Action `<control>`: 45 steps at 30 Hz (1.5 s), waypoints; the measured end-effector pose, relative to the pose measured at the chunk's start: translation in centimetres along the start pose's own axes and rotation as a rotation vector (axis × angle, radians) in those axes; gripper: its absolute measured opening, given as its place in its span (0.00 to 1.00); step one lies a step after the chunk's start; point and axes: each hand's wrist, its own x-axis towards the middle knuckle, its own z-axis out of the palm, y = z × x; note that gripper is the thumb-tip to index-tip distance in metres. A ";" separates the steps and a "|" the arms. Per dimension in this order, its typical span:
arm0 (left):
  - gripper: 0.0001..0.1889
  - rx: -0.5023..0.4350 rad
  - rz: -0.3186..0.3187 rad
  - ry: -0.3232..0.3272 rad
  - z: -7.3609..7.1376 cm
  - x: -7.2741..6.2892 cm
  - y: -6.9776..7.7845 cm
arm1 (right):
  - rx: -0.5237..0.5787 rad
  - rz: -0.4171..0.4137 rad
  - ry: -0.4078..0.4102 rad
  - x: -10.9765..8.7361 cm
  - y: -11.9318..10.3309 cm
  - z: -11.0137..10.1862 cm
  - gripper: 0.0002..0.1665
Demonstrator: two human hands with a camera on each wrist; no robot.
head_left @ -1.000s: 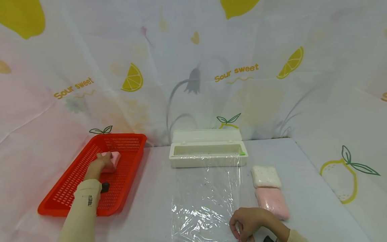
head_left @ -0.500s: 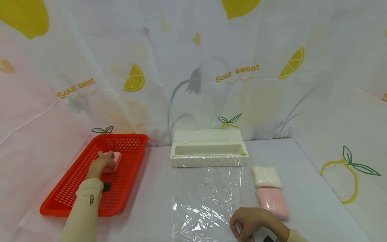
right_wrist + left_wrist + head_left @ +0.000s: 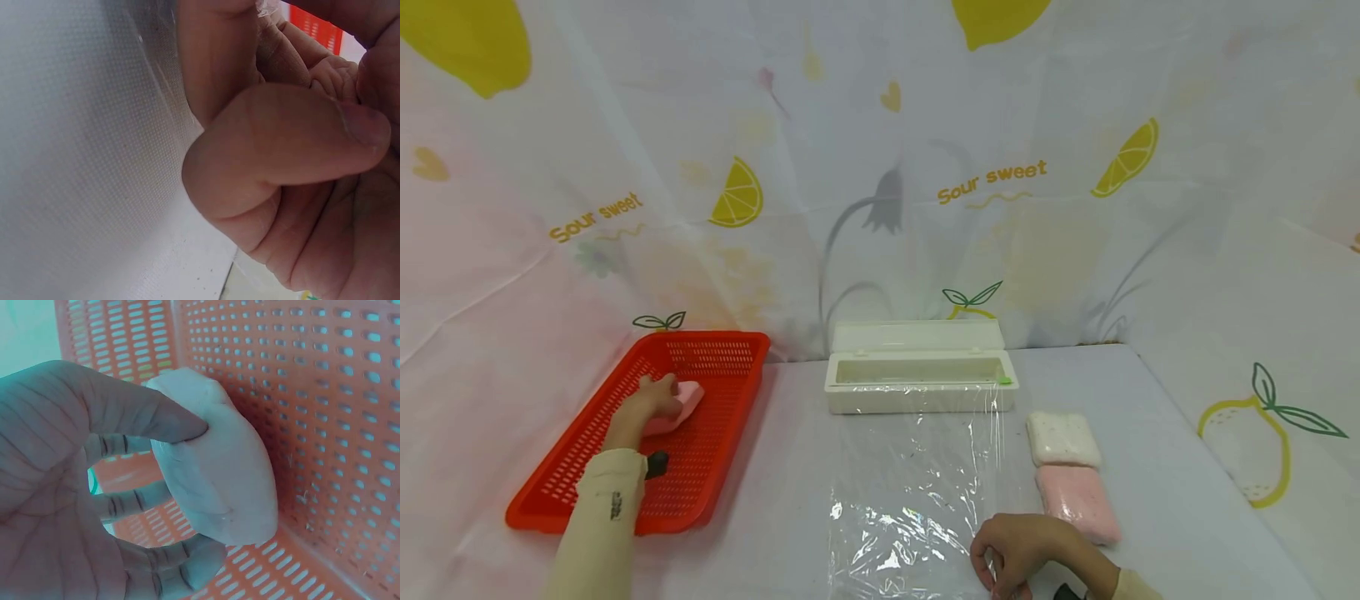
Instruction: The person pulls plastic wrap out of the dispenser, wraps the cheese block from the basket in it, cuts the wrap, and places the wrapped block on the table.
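My left hand point(image 3: 651, 402) reaches into the red perforated basket point(image 3: 715, 450) and grips a pink block point(image 3: 679, 403) there. In the left wrist view the thumb point(image 3: 144, 419) and fingers curl round that pale block point(image 3: 219, 481), which is tilted above the basket's mesh point(image 3: 325, 394). My right hand point(image 3: 1011, 550) rests near the table's front edge with its fingers curled, pinching the corner of the clear plastic film point(image 3: 910, 492). The film runs back to the open white film dispenser box point(image 3: 920, 379). In the right wrist view the thumb point(image 3: 281, 150) presses against the curled fingers over the film point(image 3: 159, 94).
A white block point(image 3: 1062, 438) and a pink block point(image 3: 1077, 501) lie side by side right of the film, just behind my right hand. A lemon-print cloth point(image 3: 880, 167) hangs behind and covers the table point(image 3: 1165, 467).
The left hand has tilted the pink block and shifted it slightly right inside the basket. The right hand has stayed in place on the film.
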 end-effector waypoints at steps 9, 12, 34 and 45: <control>0.25 0.015 0.139 0.122 -0.4 -2.2 -0.2 | -0.020 -0.007 0.012 0.0 0.0 0.1 0.12; 0.26 0.017 0.159 0.172 -0.5 -3.6 0.5 | -0.017 -0.005 0.014 0.0 -0.1 0.1 0.12; 0.18 -0.029 0.447 0.374 2.3 -10.7 7.6 | -0.001 0.006 0.010 -0.1 0.0 0.1 0.12; 0.19 -0.005 0.638 0.408 6.0 -12.5 11.9 | 0.022 -0.005 0.009 -0.2 0.0 0.1 0.12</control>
